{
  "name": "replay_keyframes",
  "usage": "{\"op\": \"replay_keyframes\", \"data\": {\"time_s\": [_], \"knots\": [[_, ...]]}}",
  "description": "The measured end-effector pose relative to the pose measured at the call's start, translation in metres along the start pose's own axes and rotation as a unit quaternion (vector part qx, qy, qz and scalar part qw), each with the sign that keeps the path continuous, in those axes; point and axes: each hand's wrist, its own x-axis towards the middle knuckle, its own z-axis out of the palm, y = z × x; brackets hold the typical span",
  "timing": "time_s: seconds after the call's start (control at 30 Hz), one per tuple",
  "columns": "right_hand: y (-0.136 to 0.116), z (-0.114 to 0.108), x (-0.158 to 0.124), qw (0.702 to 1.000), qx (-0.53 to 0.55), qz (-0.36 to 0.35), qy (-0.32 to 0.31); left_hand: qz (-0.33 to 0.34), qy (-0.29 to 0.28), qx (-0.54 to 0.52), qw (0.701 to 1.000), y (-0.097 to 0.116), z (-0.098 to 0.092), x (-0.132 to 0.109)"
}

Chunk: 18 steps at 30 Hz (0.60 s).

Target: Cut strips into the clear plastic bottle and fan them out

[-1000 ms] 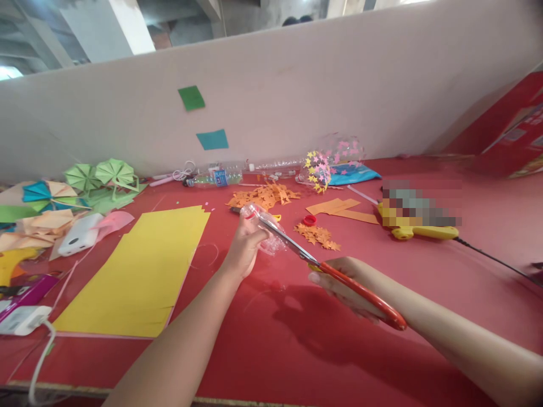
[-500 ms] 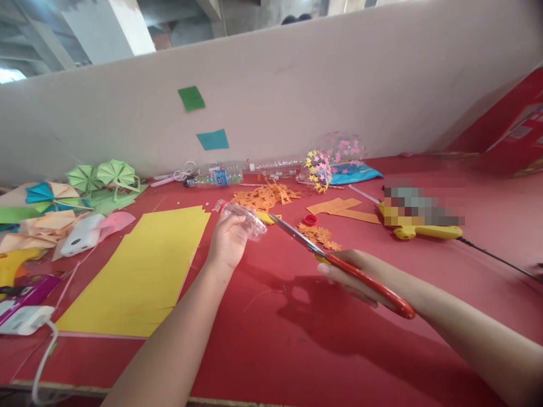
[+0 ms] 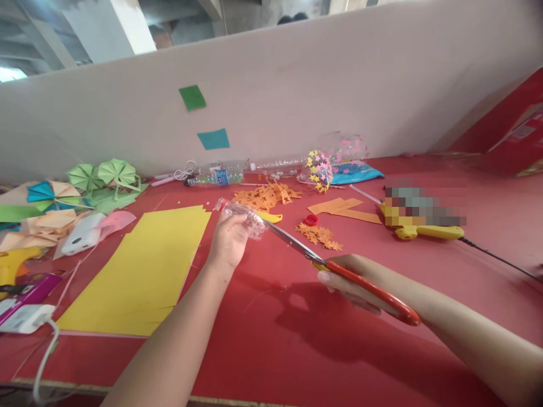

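My left hand (image 3: 229, 240) is closed around a clear plastic bottle piece (image 3: 244, 215), held above the red table (image 3: 297, 339) with its neck pointing left. My right hand (image 3: 354, 280) grips red-handled scissors (image 3: 339, 268). Their metal blades reach up and left, and the tips touch the bottle piece's right end. Both forearms come in from the bottom edge.
Yellow paper sheets (image 3: 144, 265) lie left of my hands. Orange star cut-outs (image 3: 318, 234), orange scraps (image 3: 265, 196) and a red bottle cap (image 3: 311, 219) lie beyond. A yellow glue gun (image 3: 424, 230) with its cord lies at right. Folded paper fans (image 3: 102, 178), plastic bottles (image 3: 216, 178) and a star-covered clear dome (image 3: 335, 158) sit by the partition.
My left hand moved left and turned the bottle piece to lie flatter. The scissors slid off it, then their tips came back to its right end.
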Motion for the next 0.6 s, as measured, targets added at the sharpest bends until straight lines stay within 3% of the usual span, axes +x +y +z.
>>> {"op": "replay_keyframes", "data": {"time_s": [0.6], "knots": [[-0.0026,0.0052,-0.0027,1.0,0.006,0.004,0.001,-0.001,-0.012,-0.015,1.0,-0.0019,0.0017,-0.0027]]}}
